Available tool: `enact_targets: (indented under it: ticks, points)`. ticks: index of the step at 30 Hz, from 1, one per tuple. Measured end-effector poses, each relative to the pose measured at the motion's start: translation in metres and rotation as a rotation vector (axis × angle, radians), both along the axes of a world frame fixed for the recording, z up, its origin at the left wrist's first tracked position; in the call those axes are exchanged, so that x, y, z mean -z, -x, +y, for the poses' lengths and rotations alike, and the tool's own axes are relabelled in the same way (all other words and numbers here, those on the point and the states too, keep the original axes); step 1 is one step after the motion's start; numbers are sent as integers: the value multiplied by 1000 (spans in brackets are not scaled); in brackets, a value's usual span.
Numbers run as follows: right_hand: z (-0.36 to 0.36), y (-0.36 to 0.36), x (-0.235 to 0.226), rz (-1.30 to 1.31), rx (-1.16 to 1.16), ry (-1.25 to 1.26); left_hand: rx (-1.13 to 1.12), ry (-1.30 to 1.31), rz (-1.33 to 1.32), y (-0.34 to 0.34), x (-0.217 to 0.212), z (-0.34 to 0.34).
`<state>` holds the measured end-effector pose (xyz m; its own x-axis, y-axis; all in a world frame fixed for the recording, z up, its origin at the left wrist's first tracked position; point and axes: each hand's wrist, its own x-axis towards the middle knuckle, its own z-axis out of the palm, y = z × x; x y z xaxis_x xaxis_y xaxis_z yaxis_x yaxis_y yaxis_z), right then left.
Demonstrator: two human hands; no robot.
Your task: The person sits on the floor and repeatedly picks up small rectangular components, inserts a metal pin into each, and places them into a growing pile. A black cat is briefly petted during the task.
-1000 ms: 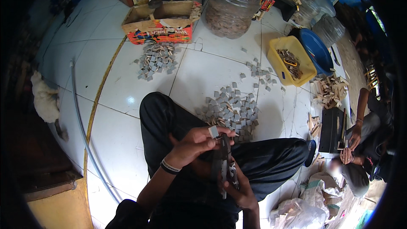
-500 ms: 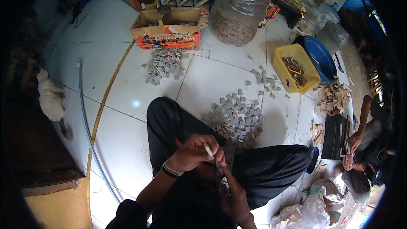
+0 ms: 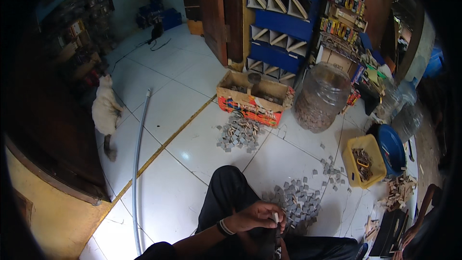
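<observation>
I sit on the white tiled floor in black trousers (image 3: 226,197). My left hand (image 3: 257,214), with a band at the wrist, pinches a small white piece (image 3: 275,218) between its fingertips, just above a dark tool (image 3: 269,245) at my lap. Only a sliver of my right hand (image 3: 283,253) shows at the lower edge beside that tool; its grip is hidden. A heap of small grey pieces (image 3: 298,202) lies on the floor right beside my knee.
Farther off lie a second grey heap (image 3: 238,132), a cardboard box (image 3: 250,96), a big clear jar (image 3: 321,97), a yellow tub (image 3: 363,161), a blue basin (image 3: 392,147) and wooden bits (image 3: 399,190). A white cat (image 3: 107,110) and a grey pipe (image 3: 137,163) are left. Another person's arm (image 3: 423,212) is at the right.
My view has tilted up toward the room, so my hands sit lower in the picture and the right one has slid mostly out. The left hand still pinches the white piece.
</observation>
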<state>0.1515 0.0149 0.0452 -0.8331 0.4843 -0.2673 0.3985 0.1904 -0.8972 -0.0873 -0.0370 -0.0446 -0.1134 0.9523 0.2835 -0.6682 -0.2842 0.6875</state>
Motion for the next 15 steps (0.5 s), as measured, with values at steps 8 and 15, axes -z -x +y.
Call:
enact_targets:
  ticks: [8,15]
  points:
    - [13,5,-8,88,-24,-24,-64,117,-40,7,-32,7]
    - [23,8,3,251,12,19,-159,168,-217,6,-34,24]
